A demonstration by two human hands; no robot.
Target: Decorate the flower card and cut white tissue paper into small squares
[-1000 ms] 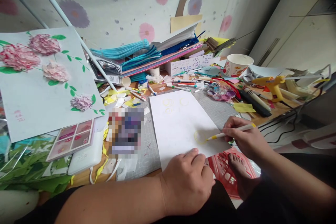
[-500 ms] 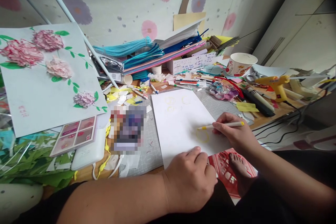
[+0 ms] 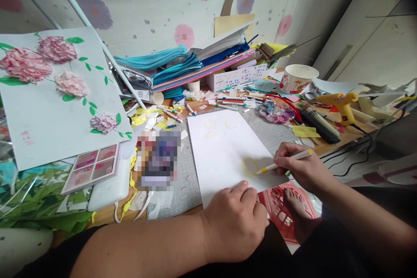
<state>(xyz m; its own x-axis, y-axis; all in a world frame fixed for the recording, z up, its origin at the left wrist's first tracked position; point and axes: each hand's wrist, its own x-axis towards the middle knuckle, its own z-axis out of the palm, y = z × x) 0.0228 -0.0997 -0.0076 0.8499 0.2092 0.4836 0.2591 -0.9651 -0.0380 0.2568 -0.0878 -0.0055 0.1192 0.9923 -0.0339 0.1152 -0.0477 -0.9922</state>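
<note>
Head view: our right hand (image 3: pixel 301 167), fingers pinched round yellow-tipped pen (image 3: pixel 288 161), has swung tip along yellow ring (image 3: pixel 243 167) from upper left (half a second ago) to lower right; outline now looks closed, so we judge that shape nearly complete. White paper (image 3: pixel 221 163) lies partly over grey mat (image 3: pixel 185 182); our left hand (image 3: pixel 239 223) at near edge, fingers curled (anything gripped, we cannot tell).

The left hand (image 3: pixel 239 221) and right hand (image 3: pixel 301 165) are bare, as are the left forearm (image 3: pixel 153 243) and right forearm (image 3: pixel 361 208). Plain black clothing (image 3: pixel 342 252) covers the lap; one foot (image 3: pixel 298 215) is bare, its toes rounded.
</note>
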